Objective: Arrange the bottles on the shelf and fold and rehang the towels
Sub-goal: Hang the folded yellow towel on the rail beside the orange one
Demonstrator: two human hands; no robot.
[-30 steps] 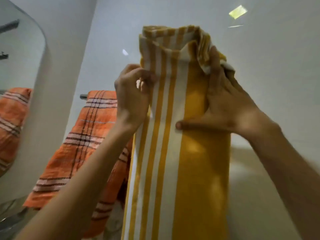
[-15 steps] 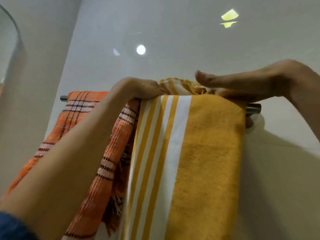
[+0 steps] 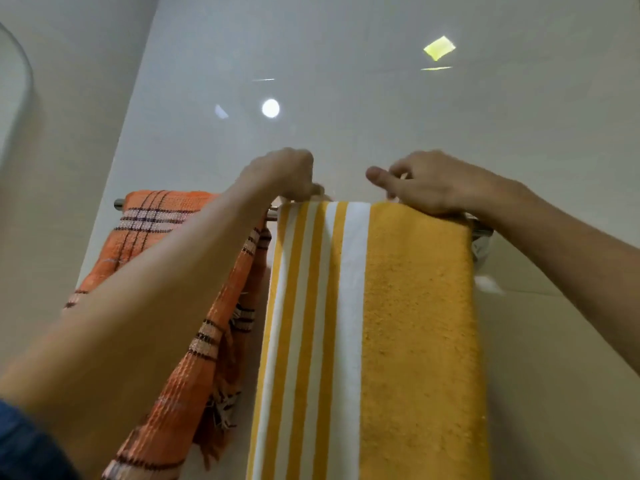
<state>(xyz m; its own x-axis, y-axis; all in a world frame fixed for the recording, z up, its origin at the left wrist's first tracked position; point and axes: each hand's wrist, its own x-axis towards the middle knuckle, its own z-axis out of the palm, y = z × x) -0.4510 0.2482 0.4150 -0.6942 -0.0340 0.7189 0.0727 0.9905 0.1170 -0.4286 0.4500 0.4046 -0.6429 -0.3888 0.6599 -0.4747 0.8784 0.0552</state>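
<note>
A yellow towel (image 3: pixel 415 323) with white stripes down its left part hangs folded over a metal towel rail (image 3: pixel 272 213) fixed to a pale tiled wall (image 3: pixel 346 98). It takes up the right part of the rail and drops straight down out of view.

The person's left hand (image 3: pixel 282 174) sits at the towel's top left corner, fingers curled down behind the rail; they seem to pinch cloth there, though the tips are hidden. The right hand (image 3: pixel 433 183) rests on the top fold near the towel's right side, thumb stretched out to the left, fingers bent over the back edge (whether they grip the cloth cannot be told).

An orange checked towel (image 3: pixel 152 223) hangs on the same rail just to the left, bunched and slanting, partly behind the left forearm. A dark blue sleeve (image 3: pixel 24 445) shows at the lower left corner.
</note>
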